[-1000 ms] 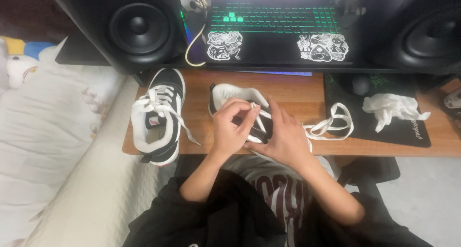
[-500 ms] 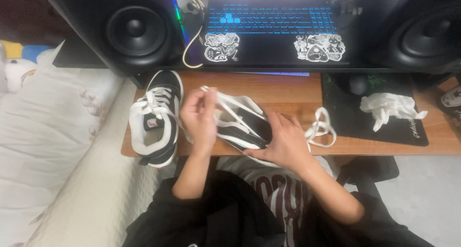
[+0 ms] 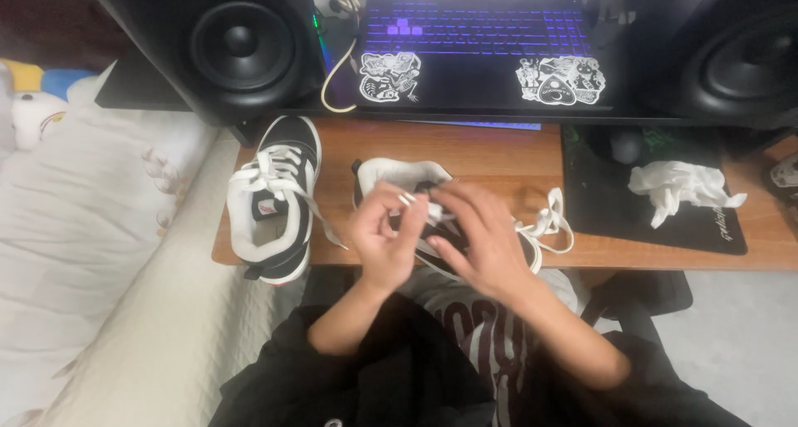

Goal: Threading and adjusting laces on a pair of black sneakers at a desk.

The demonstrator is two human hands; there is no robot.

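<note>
1. left hand (image 3: pixel 384 232) is up over the near edge of the wooden desk (image 3: pixel 499 157), palm turned toward the person, fingers curled in and narrow.
2. its fingertips (image 3: pixel 405 199) pinch the end of a white lace (image 3: pixel 544 223), thumb and forefinger close together on it.
3. right hand (image 3: pixel 482 240) sits just at 3 o'clock of the left one, laid over the black-and-white sneaker (image 3: pixel 416 182), fingers (image 3: pixel 453 203) half bent and loosely spread, not a fist.
4. the right fingertips meet the left ones over the shoe's tongue area; whether they grip the lace or only steady the shoe, i cannot tell.
5. that sneaker lies on the desk edge, mostly covered by both hands, white collar showing at 12 o'clock of the hands.
6. the loose lace loops out at 3 o'clock of the right hand, on the wood, touching the edge of the black mouse mat (image 3: pixel 657 219).
7. second sneaker (image 3: pixel 274 198), laced, stands at 9 o'clock of the left hand, near but apart, toe hanging over the desk edge.
8. at 12 o'clock, a laptop (image 3: pixel 478 49) with a purple-lit keyboard; black speakers (image 3: pixel 241 45) on either side.
9. crumpled white cloth (image 3: pixel 677 186) on the mat, well apart at 3 o'clock.
10. white bedding (image 3: pixel 91 252) at 9 o'clock.
</note>
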